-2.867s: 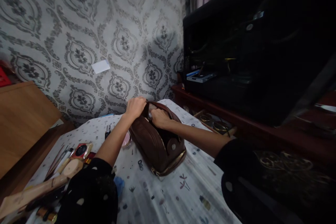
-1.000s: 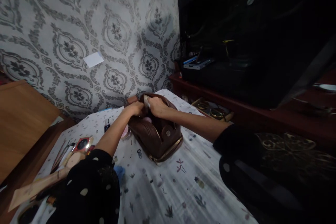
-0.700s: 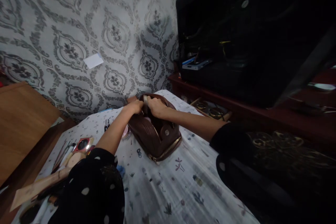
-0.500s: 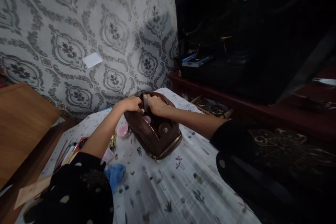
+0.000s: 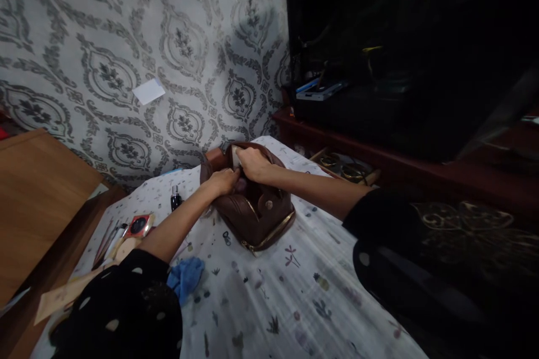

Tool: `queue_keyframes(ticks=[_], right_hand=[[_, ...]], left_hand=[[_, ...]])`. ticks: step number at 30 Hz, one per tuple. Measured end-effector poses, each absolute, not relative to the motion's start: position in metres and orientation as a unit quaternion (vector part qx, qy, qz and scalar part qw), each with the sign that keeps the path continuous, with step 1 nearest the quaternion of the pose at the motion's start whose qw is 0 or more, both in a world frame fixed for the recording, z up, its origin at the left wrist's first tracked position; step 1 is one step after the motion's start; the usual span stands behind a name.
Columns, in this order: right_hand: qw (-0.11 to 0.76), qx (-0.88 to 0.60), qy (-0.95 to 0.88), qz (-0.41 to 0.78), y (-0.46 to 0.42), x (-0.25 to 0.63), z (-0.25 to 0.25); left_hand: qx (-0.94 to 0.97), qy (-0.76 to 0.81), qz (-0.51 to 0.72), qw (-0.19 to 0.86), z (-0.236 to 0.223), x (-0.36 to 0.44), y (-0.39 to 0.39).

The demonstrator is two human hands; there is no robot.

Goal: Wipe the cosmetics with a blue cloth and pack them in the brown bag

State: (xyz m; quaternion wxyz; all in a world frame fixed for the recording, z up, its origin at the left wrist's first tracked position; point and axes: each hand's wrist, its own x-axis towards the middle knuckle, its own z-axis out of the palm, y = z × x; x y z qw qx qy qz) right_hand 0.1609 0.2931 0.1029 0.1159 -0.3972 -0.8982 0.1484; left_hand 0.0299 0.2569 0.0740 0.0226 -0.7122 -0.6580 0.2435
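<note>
Along the left edge is a light-brown flat wooden panel [image 5: 46, 196]. Beside it, on a white cloth printed with small plants [image 5: 269, 303], lie a red square compact with a round dark centre [image 5: 138, 226], a small dark bottle with a silvery cap [image 5: 176, 198] and a crumpled blue cloth [image 5: 186, 279]. The person's left hand [image 5: 225, 181] reaches into the mouth of a soft brown leather bag with gold zips [image 5: 246, 230], which rests open on the printed cloth; its fingertips are hidden, so its grip cannot be told. The person's right hand [image 5: 252, 164], also in the mouth, has curled fingers touching a pale item [image 5: 234, 155]; whether they clamp it is unclear. Rightward is an open wooden drawer [image 5: 376, 177].
</note>
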Motion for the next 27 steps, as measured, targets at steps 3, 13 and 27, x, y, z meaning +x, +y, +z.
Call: queue_keyframes(ticks=[3,13,27], right_hand=[[0.111,-0.391,-0.904,0.132,0.29,0.161,0.106],[0.077,-0.39,-0.907,0.138,0.276,0.169,0.113],[0.102,-0.387,-0.908,0.126,0.28,0.173,0.112]], left_hand=[[-0.709,-0.66,0.248,0.017,0.073,0.033,0.259],[-0.697,-0.671,0.251,-0.024,0.077,0.036,0.268],[-0.705,-0.684,0.189,0.017,0.115,0.037,0.269]])
